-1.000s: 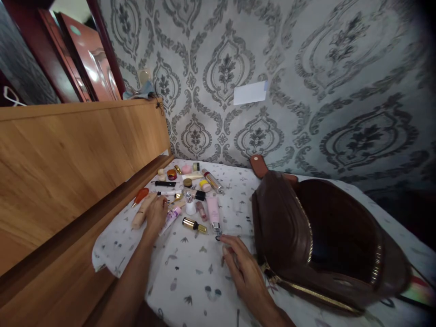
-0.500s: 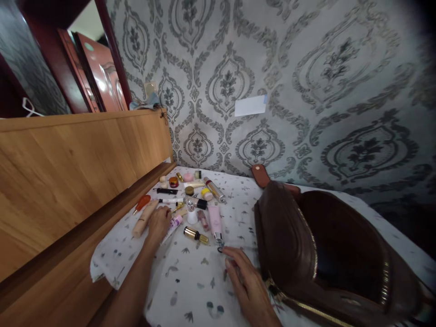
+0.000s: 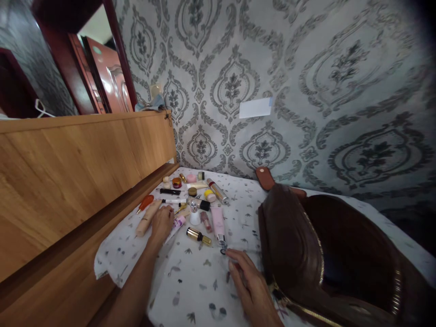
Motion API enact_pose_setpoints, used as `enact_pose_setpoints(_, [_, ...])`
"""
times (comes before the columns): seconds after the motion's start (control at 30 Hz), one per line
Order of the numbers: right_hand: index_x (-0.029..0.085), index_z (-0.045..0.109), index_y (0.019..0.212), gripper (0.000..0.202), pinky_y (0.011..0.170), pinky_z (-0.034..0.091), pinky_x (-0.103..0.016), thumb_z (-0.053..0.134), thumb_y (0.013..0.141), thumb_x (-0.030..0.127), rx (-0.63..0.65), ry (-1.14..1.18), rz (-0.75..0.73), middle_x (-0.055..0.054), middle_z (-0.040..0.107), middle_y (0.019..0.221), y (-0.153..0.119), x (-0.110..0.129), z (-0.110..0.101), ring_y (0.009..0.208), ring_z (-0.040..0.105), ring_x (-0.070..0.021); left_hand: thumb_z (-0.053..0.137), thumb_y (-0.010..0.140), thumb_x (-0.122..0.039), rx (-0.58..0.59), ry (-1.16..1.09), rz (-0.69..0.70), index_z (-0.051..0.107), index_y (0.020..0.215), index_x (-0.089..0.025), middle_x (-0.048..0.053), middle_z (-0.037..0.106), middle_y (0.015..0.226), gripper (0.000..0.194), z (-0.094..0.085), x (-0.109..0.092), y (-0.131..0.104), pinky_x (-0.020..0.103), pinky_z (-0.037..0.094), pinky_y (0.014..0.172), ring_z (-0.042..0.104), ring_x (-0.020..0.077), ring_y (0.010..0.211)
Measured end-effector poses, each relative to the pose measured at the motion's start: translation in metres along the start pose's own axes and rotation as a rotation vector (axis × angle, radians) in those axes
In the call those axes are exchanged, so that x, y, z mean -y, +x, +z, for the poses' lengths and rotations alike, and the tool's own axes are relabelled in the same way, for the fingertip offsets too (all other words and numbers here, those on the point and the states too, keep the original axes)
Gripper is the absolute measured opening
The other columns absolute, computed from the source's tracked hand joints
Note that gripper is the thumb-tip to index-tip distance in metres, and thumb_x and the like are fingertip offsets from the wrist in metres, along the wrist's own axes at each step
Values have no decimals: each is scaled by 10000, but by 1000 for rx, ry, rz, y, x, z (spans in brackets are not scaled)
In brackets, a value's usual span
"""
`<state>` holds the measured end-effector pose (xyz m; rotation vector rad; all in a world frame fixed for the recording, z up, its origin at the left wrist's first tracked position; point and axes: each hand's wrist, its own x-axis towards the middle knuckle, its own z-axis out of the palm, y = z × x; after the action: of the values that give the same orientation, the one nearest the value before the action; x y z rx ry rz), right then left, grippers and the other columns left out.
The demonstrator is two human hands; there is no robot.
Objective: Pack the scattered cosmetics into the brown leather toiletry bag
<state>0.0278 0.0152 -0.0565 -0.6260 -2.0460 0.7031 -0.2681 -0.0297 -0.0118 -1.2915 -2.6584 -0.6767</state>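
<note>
One beige tube (image 3: 149, 218) beside left hand (image 3: 162, 223); one bag (image 3: 289, 245) near right hand (image 3: 250, 284).

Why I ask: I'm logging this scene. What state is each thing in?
Brown bag: unzipped, open
Pink tube: capped, lying down
Black-and-gold tube: lying down
White bottle: upright
Beige bottle: lying down
Amber jar: upright, lid on
Patterned cloth: spread out
Left hand: curled, grip hidden
Right hand: open, fingers bent

Count by kind. Brown bag (image 3: 284, 231): 1. Squeeze tubes (image 3: 218, 220): 3 (pink, purple-white, cream). Lidded jars (image 3: 176, 182): 5. Small cream pots (image 3: 166, 185): 2, blurred. Beige bottle (image 3: 149, 218): 1. Orange-red item (image 3: 146, 203): 1. Black-and-gold tube (image 3: 198, 236): 1. White card (image 3: 255, 108): 1.
</note>
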Motion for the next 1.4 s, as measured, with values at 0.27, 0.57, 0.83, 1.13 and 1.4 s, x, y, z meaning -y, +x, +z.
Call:
enact_pose_setpoints(0.27, [227, 644, 1140, 283, 857, 599, -362, 439, 988, 348, 9, -9, 7, -106, 690, 1137, 1, 2, -1, 1006, 692, -234, 466, 932, -195, 5, -60, 63, 690, 879, -181, 66, 730, 877, 231, 0, 0, -2, 301, 427, 761, 642, 211, 870])
enact_pose_setpoints(0.57, [210, 636, 1152, 286, 866, 586, -357, 429, 996, 330, 25, -35, -14, -116, 685, 1126, 1, 1, -1, 1017, 681, -226, 434, 959, -215, -123, -25, 4, 648, 1107, -182, 106, 673, 1162, 263, -26, 9, 5, 339, 427, 986, 584, 238, 1140])
enact_pose_setpoints(0.83, [200, 633, 1148, 281, 870, 576, -337, 422, 999, 308, 27, -20, -21, -119, 682, 1119, 0, 3, -3, 1015, 677, -215, 477, 917, -270, -131, 149, -311, 609, 1200, -118, 247, 607, 1235, 347, -52, 65, 29, 458, 483, 831, 581, 395, 1147])
enact_pose_setpoints(1.13, [191, 650, 1123, 288, 860, 577, -322, 422, 994, 312, 40, -4, 1, -111, 689, 1099, 2, 8, -5, 991, 683, -213, 599, 837, -387, -17, 146, -434, 706, 1047, -182, 184, 733, 1120, 313, -36, 108, 43, 379, 494, 741, 672, 371, 1056])
enact_pose_setpoints(1.4, [212, 640, 1123, 269, 889, 565, -334, 422, 986, 291, 64, 9, 29, -83, 688, 1108, 3, 11, -6, 1031, 667, -214, 597, 820, -448, -41, 69, -450, 729, 965, -190, 153, 762, 1023, 324, -24, 126, 49, 359, 477, 677, 705, 348, 930])
